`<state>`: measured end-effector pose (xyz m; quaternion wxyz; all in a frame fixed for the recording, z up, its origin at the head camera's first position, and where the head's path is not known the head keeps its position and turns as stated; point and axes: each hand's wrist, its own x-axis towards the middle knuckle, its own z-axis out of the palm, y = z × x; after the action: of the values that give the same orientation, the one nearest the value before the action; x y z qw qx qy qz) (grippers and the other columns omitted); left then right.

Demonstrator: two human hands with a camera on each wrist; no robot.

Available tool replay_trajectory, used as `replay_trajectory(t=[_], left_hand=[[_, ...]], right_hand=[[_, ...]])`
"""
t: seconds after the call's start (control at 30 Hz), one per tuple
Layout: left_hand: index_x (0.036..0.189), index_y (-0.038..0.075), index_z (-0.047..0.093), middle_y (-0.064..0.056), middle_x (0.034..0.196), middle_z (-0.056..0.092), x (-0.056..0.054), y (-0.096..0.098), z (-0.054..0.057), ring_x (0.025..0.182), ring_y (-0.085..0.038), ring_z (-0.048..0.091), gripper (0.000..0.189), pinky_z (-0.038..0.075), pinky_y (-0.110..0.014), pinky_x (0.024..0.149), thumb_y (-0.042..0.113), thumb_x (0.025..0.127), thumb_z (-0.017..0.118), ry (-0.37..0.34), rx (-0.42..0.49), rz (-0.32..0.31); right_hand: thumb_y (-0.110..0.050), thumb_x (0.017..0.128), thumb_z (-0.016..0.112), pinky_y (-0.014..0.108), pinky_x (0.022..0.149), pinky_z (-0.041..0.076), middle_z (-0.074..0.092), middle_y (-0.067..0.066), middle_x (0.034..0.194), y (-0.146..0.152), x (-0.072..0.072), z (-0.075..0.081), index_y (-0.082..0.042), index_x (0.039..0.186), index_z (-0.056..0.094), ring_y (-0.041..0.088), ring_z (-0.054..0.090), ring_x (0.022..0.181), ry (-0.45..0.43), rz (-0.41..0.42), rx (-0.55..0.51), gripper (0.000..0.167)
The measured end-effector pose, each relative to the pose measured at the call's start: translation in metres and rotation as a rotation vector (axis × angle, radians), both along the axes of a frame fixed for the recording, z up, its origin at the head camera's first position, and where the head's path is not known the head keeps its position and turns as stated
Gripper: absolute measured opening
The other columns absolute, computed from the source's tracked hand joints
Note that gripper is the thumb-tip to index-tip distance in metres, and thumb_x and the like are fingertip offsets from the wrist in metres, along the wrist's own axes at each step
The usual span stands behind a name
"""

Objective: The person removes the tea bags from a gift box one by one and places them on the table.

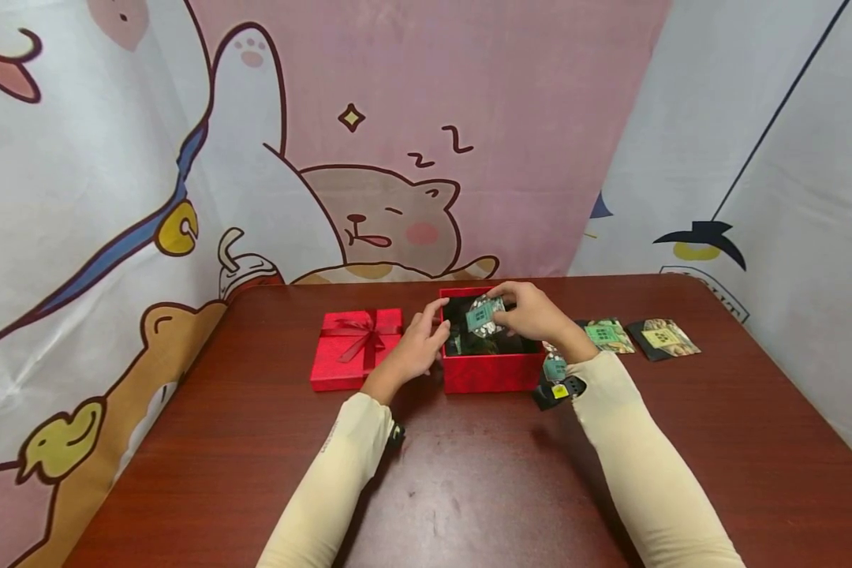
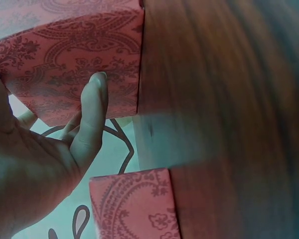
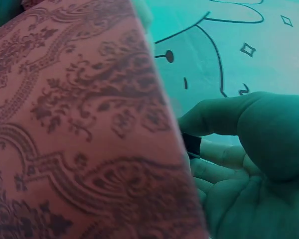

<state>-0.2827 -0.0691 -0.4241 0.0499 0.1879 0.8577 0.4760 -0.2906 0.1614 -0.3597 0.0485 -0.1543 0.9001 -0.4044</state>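
A red open box point(image 1: 493, 373) with a dark inside stands mid-table. My right hand point(image 1: 536, 315) reaches over its right part and pinches a small packet point(image 1: 481, 315) with a green label above the inside. In the right wrist view a dark edge of the packet point(image 3: 192, 144) shows between thumb and fingers; the box wall hides the rest. My left hand point(image 1: 417, 345) rests against the box's left side. In the left wrist view one finger point(image 2: 93, 99) lies along the patterned wall, while other fingers are partly hidden behind the box.
Left of the box lies a red lid point(image 1: 337, 355) with a dark red ribbon bow. Right of it, behind my right arm, are a green-labelled packet point(image 1: 603, 335) and a yellow-labelled one point(image 1: 663, 339). Another packet point(image 1: 554, 369) lies partly under my right wrist. A printed cloth hangs behind the table.
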Motion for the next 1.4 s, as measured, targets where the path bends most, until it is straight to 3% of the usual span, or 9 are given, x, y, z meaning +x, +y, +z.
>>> replay_trajectory(t=[0.2,0.37,0.73,0.93,1.2,1.4], left_hand=[[0.154,0.023,0.026,-0.018,0.129,0.043,0.000,0.001,0.001,0.070,-0.036,0.065,0.052,0.052,-0.033,0.041,0.030,0.105,0.044,0.000,-0.002,-0.007],[0.154,0.023,0.026,-0.017,0.129,0.044,0.000,0.000,0.001,0.070,-0.035,0.064,0.053,0.052,-0.033,0.042,0.032,0.105,0.043,0.015,-0.012,-0.006],[0.154,0.025,0.027,-0.017,0.130,0.044,0.001,0.000,0.001,0.070,-0.034,0.064,0.051,0.052,-0.034,0.041,0.028,0.106,0.044,0.014,-0.011,0.009],[0.154,0.024,0.026,-0.017,0.131,0.044,0.001,-0.002,0.001,0.073,-0.035,0.065,0.052,0.052,-0.034,0.042,0.032,0.106,0.043,0.017,-0.021,0.005],[0.155,0.023,0.024,-0.015,0.130,0.044,0.000,-0.002,0.001,0.075,-0.036,0.065,0.054,0.053,-0.033,0.043,0.035,0.106,0.042,0.006,-0.028,-0.006],[0.155,0.023,0.024,-0.015,0.128,0.044,0.000,-0.001,0.002,0.076,-0.037,0.064,0.053,0.053,-0.033,0.044,0.035,0.106,0.042,0.006,-0.029,-0.014]], right_hand=[[-0.001,0.090,0.065,0.043,0.063,0.059,0.065,0.026,0.108,0.014,0.005,0.002,0.007,0.128,0.057,0.018,0.063,0.063,0.025,0.002,-0.058,0.039],[-0.003,0.092,0.064,0.039,0.060,0.059,0.063,0.023,0.102,0.023,0.011,0.005,0.007,0.129,0.057,0.022,0.060,0.068,0.023,-0.013,-0.072,0.039],[-0.012,0.095,0.063,0.039,0.073,0.058,0.056,0.025,0.130,0.044,0.021,0.014,0.000,0.135,0.055,0.029,0.064,0.085,-0.020,-0.066,-0.056,0.042],[-0.013,0.096,0.062,0.040,0.072,0.059,0.055,0.026,0.134,0.057,0.027,0.017,0.000,0.136,0.053,0.029,0.066,0.089,-0.038,-0.074,-0.081,0.043],[-0.013,0.096,0.062,0.032,0.064,0.054,0.059,0.025,0.128,0.075,0.036,0.019,-0.001,0.138,0.052,0.020,0.059,0.072,-0.074,-0.108,-0.105,0.045],[-0.013,0.096,0.062,0.034,0.069,0.058,0.059,0.025,0.131,0.093,0.041,0.015,-0.001,0.138,0.053,0.016,0.063,0.088,-0.063,-0.120,-0.125,0.044]])
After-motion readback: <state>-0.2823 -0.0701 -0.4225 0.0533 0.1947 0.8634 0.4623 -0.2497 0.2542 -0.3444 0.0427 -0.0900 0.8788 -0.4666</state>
